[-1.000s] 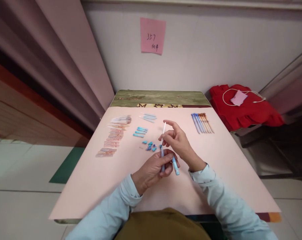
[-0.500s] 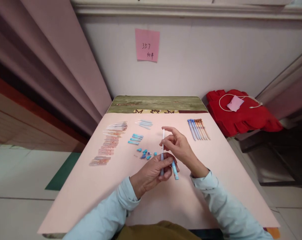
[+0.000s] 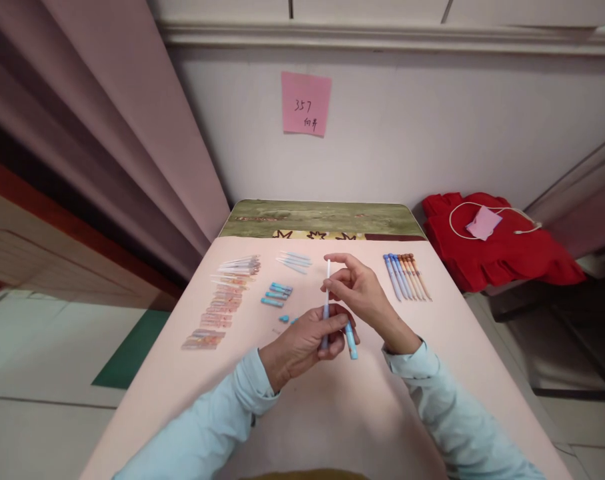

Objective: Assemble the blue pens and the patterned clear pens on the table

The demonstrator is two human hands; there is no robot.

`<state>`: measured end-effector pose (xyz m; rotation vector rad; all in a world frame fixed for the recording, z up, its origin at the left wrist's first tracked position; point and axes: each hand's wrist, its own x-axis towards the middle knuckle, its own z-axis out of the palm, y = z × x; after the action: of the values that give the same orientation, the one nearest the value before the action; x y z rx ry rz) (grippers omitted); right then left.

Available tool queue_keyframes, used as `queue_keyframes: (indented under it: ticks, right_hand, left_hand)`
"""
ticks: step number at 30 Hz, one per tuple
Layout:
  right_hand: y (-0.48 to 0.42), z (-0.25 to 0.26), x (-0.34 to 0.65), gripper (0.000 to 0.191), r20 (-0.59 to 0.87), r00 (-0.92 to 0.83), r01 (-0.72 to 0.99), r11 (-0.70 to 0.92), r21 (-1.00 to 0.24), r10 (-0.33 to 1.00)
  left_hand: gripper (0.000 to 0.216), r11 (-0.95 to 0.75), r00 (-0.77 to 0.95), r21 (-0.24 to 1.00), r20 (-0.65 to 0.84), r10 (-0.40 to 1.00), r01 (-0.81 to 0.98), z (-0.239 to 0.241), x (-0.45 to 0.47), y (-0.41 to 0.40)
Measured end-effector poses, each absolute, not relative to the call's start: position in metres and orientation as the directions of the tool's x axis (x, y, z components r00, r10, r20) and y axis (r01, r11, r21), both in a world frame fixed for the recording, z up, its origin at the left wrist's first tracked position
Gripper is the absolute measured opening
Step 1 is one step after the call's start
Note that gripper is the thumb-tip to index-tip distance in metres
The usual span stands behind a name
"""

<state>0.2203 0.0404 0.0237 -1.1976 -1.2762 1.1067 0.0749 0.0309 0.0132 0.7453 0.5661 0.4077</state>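
Upright in my left hand is a pale blue-grey pen barrel, with the fingers closed round it. The same hand also keeps a bright blue pen section, slanting down from between its fingers. A thin white pen refill stands out of the top of the barrel. My right hand pinches this refill between thumb and a finger, its index finger stretched to the refill's upper tip. Just beyond my left hand lie small blue pen parts, partly hidden by it.
Pale blue pen barrels and bright blue sections lie left of centre. Rows of clear and patterned pen parts fill the left side. Several blue and brown-topped pens line up at right. A red cloth sits beyond the table.
The view has tilted up, so the table and its contents appear lower. Both hands keep nearly the same pose and hold. More of the small blue parts are now hidden behind my left hand.
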Motion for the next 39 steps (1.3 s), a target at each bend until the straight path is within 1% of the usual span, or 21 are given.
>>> queue_keyframes:
  ticks: [3,4,7,9,10,12,14,16,19,24,26,28,30,32,34,37,39]
  right_hand:
    - [0.041,0.019,0.216,0.025,0.068,0.017,0.104,0.066,-0.992,0.998]
    - [0.042,0.017,0.215,0.022,0.069,0.022,0.132,0.065,-0.989,0.997]
    - [0.045,0.015,0.212,0.036,0.079,0.007,0.190,0.076,-0.979,0.997]
    - [0.045,0.016,0.212,0.042,0.084,-0.016,0.169,0.085,-0.982,0.996]
    - [0.045,0.017,0.213,0.043,0.081,0.001,0.143,0.080,-0.987,0.997]
    - [0.040,0.017,0.214,0.042,0.059,0.110,0.071,0.051,-0.996,0.992]
    - [0.032,0.011,0.213,0.042,0.020,0.249,0.002,0.021,-1.000,0.968]
    - [0.023,0.001,0.208,0.042,-0.030,0.288,-0.029,-0.022,-0.999,0.957]
    - [0.012,-0.014,0.196,0.043,-0.122,0.212,-0.008,-0.123,-0.992,0.970]
    - [0.012,-0.021,0.184,0.043,-0.210,0.123,0.096,-0.222,-0.970,0.970]
    - [0.013,-0.020,0.186,0.042,-0.247,0.069,0.104,-0.253,-0.962,0.966]
    - [0.013,-0.020,0.189,0.043,-0.288,0.026,0.066,-0.289,-0.955,0.957]
    - [0.009,-0.022,0.190,0.044,-0.316,0.003,-0.007,-0.316,-0.949,0.949]
    - [0.003,-0.026,0.188,0.044,-0.325,0.037,-0.095,-0.320,-0.943,0.945]
    - [-0.004,-0.032,0.182,0.043,-0.332,0.094,-0.159,-0.315,-0.935,0.938]
    - [-0.012,-0.039,0.165,0.040,-0.331,0.084,-0.179,-0.312,-0.933,0.940]
    - [-0.016,-0.042,0.154,0.039,-0.311,0.077,-0.171,-0.295,-0.940,0.947]
  left_hand:
    - [0.035,0.657,0.771,0.737,-0.325,0.547,-0.156,0.012,0.072,0.036]
    - [0.034,0.654,0.768,0.739,-0.323,0.553,-0.161,0.011,0.072,0.037]
    - [0.032,0.654,0.761,0.737,-0.323,0.562,-0.171,0.007,0.068,0.038]
    - [0.031,0.652,0.754,0.735,-0.318,0.575,-0.188,0.004,0.064,0.039]
    - [0.030,0.645,0.741,0.736,-0.313,0.594,-0.206,0.002,0.062,0.040]
    - [0.030,0.616,0.678,0.742,-0.312,0.665,-0.264,-0.001,0.057,0.044]
    - [0.030,0.567,0.573,0.753,-0.316,0.756,-0.332,-0.004,0.051,0.051]
    - [0.031,0.510,0.468,0.769,-0.313,0.826,-0.386,-0.008,0.045,0.057]
    - [0.031,0.480,0.397,0.777,-0.323,0.859,-0.408,-0.015,0.040,0.061]
    - [0.031,0.553,0.413,0.751,-0.403,0.816,-0.361,-0.026,0.039,0.052]
    - [0.031,0.568,0.423,0.747,-0.417,0.805,-0.345,-0.029,0.037,0.048]
    - [0.029,0.582,0.437,0.734,-0.422,0.794,-0.348,-0.032,0.035,0.047]
    - [0.026,0.604,0.451,0.707,-0.432,0.781,-0.368,-0.034,0.032,0.049]
    - [0.024,0.620,0.438,0.668,-0.452,0.777,-0.412,-0.035,0.031,0.052]
    - [0.020,0.608,0.385,0.634,-0.470,0.794,-0.478,-0.035,0.032,0.055]
    - [0.018,0.552,0.297,0.608,-0.474,0.829,-0.570,-0.033,0.037,0.057]
    - [0.018,0.527,0.271,0.597,-0.468,0.841,-0.605,-0.032,0.042,0.057]
